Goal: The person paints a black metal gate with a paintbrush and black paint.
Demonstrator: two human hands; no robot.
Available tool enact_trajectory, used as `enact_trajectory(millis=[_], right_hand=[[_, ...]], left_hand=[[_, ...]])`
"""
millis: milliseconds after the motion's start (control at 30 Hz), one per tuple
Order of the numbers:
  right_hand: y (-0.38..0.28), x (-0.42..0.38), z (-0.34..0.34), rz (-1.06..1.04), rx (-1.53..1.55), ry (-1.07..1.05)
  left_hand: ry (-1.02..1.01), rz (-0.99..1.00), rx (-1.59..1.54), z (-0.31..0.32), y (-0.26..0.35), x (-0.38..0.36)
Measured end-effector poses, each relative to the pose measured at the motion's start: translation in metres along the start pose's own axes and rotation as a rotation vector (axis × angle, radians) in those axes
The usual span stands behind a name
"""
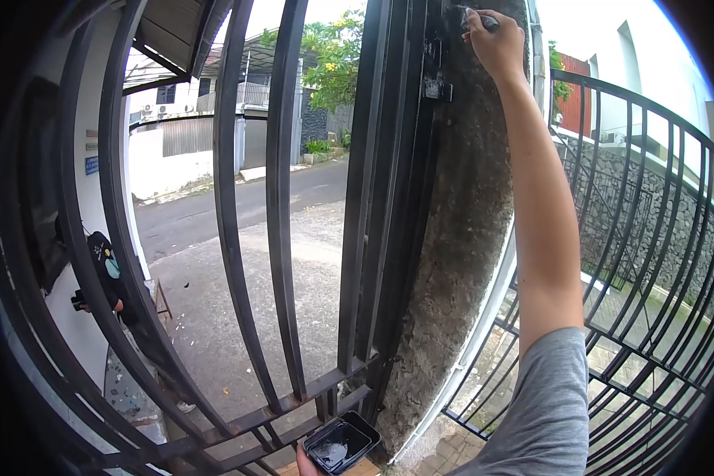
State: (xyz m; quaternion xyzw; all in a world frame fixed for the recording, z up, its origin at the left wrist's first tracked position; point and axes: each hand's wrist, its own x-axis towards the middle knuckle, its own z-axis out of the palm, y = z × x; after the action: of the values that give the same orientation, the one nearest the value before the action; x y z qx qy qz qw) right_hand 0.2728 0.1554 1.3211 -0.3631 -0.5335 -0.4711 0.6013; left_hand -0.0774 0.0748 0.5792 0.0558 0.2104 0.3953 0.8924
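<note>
My right hand [501, 46] is raised high at the top of the view, fingers closed around a paintbrush [491, 23] with a dark handle. The brush end is up against the dark, rough wall pillar [464, 182], close beside the black metal gate post [401, 159]. Low in the view, my left hand [305, 462] grips the side of a black plastic tray [362, 432]. Dark, glossy paint [335, 454] lies in the tray. Only a few fingers of that hand show; the rest is cut off below.
Black gate bars [282, 198] stand in front and to the left. A latch plate [436, 89] sticks out from the post. Beyond the bars at left is a person [103, 266] in dark clothes. A white pipe [472, 349] and a black fence [635, 230] are at right.
</note>
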Motion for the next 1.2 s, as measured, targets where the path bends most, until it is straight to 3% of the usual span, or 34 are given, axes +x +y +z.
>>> enact_trajectory(millis=[133, 333, 367, 467, 500, 600, 733, 767, 867, 1000, 1033, 1133, 1200], right_hand=[[0.014, 0.017, 0.011, 0.023, 0.049, -0.041], [-0.004, 0.041, 0.020, 0.021, 0.320, 0.129], [0.016, 0.053, 0.023, -0.073, 0.079, 0.106], [0.022, 0.054, 0.013, -0.139, 0.083, -0.066], [0.001, 0.048, 0.001, -0.003, 0.043, -0.080], [-0.008, 0.059, -0.020, 0.080, -0.013, -0.110], [0.025, 0.065, 0.016, -0.153, 0.335, 0.070], [0.028, 0.065, 0.017, -0.053, 0.429, -0.010], [0.027, 0.069, 0.001, -0.129, -0.028, -0.139], [0.000, 0.066, -0.016, 0.002, 0.031, -0.067], [-0.003, 0.064, -0.015, 0.037, 0.182, -0.078], [0.022, 0.073, 0.014, -0.109, 0.252, 0.085], [0.032, 0.074, 0.011, -0.128, 0.091, 0.031]], left_hand=[[0.004, 0.015, -0.002, 0.006, 0.005, 0.002], [0.020, 0.034, -0.014, 0.014, 0.002, 0.011], [0.018, 0.036, -0.013, 0.016, 0.002, 0.014], [0.020, 0.033, -0.011, 0.019, 0.001, 0.020], [0.021, 0.035, -0.011, 0.021, 0.000, 0.023], [0.011, 0.029, -0.016, 0.028, -0.004, 0.030], [-0.001, 0.028, -0.021, 0.034, -0.012, 0.035], [-0.002, 0.030, -0.019, 0.034, -0.012, 0.035], [-0.005, 0.042, -0.018, 0.035, -0.011, 0.034], [0.006, 0.056, -0.029, 0.032, -0.010, 0.030], [0.008, 0.061, -0.030, 0.031, -0.010, 0.029], [0.014, 0.074, -0.033, 0.029, -0.009, 0.026], [0.018, 0.083, -0.034, 0.028, -0.007, 0.024]])
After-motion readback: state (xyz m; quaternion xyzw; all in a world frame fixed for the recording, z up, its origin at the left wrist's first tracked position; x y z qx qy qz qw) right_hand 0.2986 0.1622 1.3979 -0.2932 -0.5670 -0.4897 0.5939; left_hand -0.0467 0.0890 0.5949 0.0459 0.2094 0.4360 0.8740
